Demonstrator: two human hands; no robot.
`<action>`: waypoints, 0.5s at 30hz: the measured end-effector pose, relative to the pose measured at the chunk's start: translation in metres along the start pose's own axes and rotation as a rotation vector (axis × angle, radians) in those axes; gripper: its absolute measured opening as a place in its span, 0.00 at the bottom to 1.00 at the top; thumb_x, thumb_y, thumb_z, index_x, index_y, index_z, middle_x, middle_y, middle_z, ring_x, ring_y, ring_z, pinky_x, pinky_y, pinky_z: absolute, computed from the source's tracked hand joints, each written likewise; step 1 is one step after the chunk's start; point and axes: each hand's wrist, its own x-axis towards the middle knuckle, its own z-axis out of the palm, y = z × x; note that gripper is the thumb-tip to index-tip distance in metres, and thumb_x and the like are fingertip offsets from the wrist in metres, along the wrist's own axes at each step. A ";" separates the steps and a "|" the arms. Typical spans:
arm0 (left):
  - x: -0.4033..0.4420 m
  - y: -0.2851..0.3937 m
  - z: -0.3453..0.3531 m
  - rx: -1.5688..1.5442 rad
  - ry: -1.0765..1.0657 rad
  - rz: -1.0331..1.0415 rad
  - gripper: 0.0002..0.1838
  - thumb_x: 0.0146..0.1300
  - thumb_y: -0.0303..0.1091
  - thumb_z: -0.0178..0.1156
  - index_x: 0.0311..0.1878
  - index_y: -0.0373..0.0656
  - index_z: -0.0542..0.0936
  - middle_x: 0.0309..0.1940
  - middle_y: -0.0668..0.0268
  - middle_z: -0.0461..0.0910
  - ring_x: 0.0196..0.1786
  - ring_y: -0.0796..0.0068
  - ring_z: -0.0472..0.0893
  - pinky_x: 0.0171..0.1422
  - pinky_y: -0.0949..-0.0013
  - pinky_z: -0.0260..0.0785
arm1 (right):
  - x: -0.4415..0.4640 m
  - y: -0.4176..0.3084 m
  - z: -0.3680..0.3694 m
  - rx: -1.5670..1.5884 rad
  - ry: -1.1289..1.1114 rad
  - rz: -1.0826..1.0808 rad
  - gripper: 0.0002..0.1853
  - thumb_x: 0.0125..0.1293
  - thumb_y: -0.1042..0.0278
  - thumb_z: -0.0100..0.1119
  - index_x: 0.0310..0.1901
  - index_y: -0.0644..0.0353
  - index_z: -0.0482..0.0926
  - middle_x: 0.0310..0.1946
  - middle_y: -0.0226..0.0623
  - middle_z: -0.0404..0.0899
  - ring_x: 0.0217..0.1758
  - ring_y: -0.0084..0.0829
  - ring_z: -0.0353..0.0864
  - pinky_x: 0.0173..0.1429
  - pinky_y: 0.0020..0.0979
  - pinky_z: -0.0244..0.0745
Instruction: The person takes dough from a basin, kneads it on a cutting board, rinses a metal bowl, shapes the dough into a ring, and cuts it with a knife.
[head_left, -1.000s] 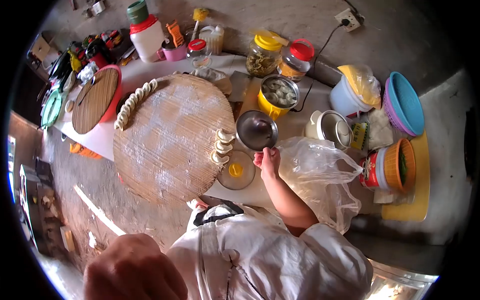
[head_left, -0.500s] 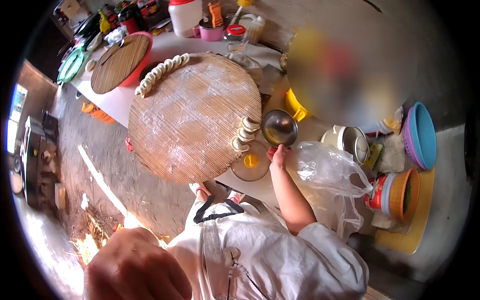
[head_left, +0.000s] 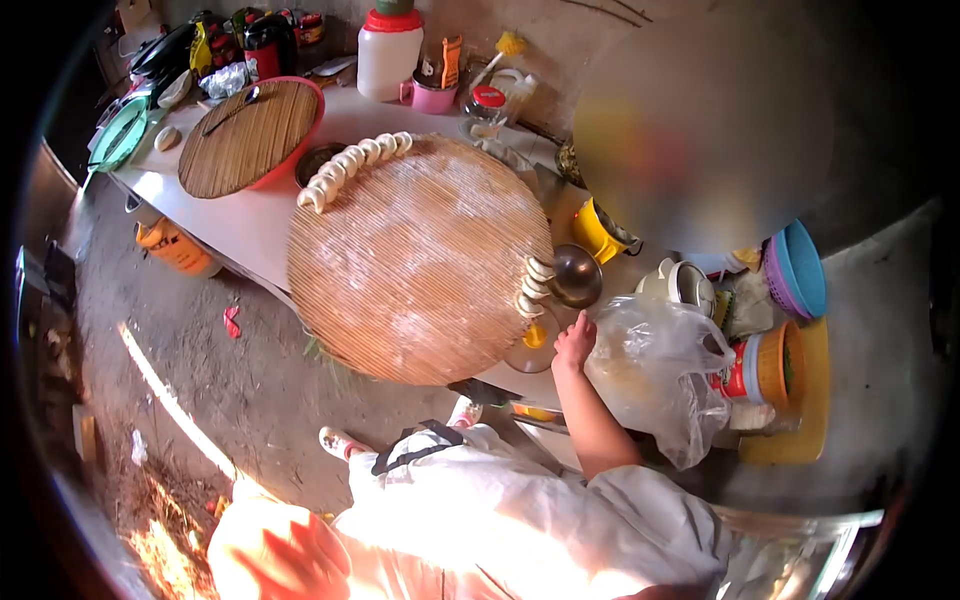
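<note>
My right hand [head_left: 574, 342] is just in front of a metal bowl [head_left: 575, 276], apart from it. One finger stretches towards the bowl, and I see nothing held. Close to the camera at lower left, my left hand [head_left: 278, 548] is glaring with sunlight. Its fingers look curled in, and whatever they may hold is hidden. A large round slatted board [head_left: 420, 270], dusted with flour, lies on the table. Crescent dumplings [head_left: 345, 170] line its far left edge, and several more dumplings [head_left: 535, 285] sit at its right edge. A clear lid with a yellow knob [head_left: 534, 336] is partly under that edge.
A clear plastic bag [head_left: 655, 370] lies right of my right hand. Behind are a yellow container [head_left: 603, 232] and a white pot [head_left: 690, 285]. Farther right stand an orange basket [head_left: 778, 362] and a blue basin [head_left: 800, 270]. A smaller slatted lid [head_left: 245, 140] covers a pink basin.
My right hand has come away from the metal bowl, which it was touching. The view has shifted, and my left hand is now in bright sunlight.
</note>
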 end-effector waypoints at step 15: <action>-0.312 0.152 0.003 0.173 1.371 -0.068 0.18 0.52 0.38 0.65 0.24 0.45 0.64 0.12 0.74 0.59 0.15 0.84 0.57 0.19 0.76 0.45 | -0.374 0.149 0.306 -0.642 -1.579 -0.315 0.12 0.60 0.66 0.55 0.23 0.63 0.70 0.15 0.34 0.64 0.19 0.23 0.60 0.25 0.31 0.60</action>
